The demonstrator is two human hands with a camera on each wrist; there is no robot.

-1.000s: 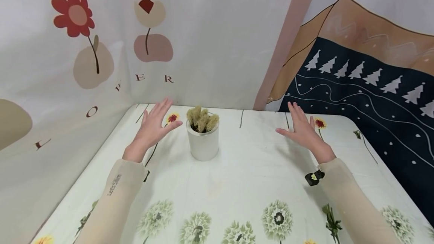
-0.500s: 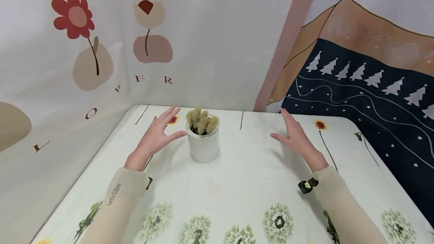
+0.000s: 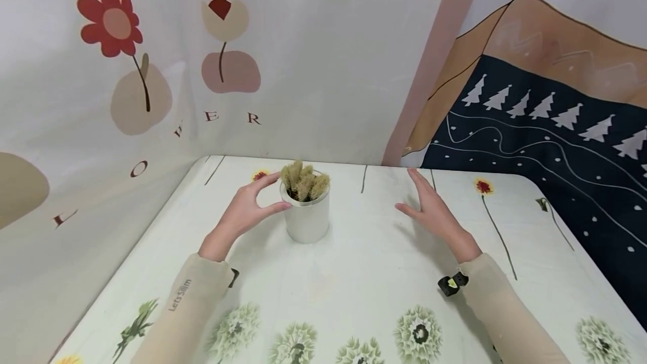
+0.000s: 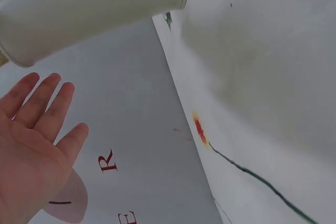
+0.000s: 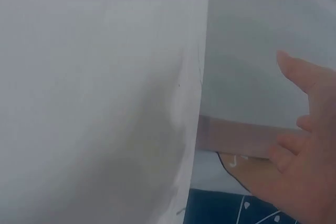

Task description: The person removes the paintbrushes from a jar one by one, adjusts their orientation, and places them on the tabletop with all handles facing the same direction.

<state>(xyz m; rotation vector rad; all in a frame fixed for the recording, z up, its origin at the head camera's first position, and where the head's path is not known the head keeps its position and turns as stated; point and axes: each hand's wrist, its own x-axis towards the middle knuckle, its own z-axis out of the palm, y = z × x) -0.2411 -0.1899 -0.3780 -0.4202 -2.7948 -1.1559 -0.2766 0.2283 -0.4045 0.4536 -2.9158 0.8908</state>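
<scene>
A white cylindrical pot [image 3: 308,222] stands upright on the table, with tufts of yellow-green dried grass [image 3: 305,183] showing above its rim. My left hand [image 3: 240,213] is at the pot's left side, thumb and fingers spread apart around its upper edge. In the left wrist view, a gap shows between the fingertips of that hand [image 4: 39,135] and the pot [image 4: 100,11]. To the right, well away from the pot, my right hand [image 3: 437,215] hovers over the table with thumb and fingers apart. It holds nothing; the right wrist view shows this hand [image 5: 310,145] too.
A white flower-printed cloth [image 3: 349,274] covers the table. Behind it hangs a pale curtain [image 3: 323,72] with printed flowers and letters. On the right is a dark cloth [image 3: 536,145] with white trees.
My left hand has moved right to the pot's edge, its fingers coming from upright to arched toward it. My right hand has shifted slightly left. The pot stays on the table.
</scene>
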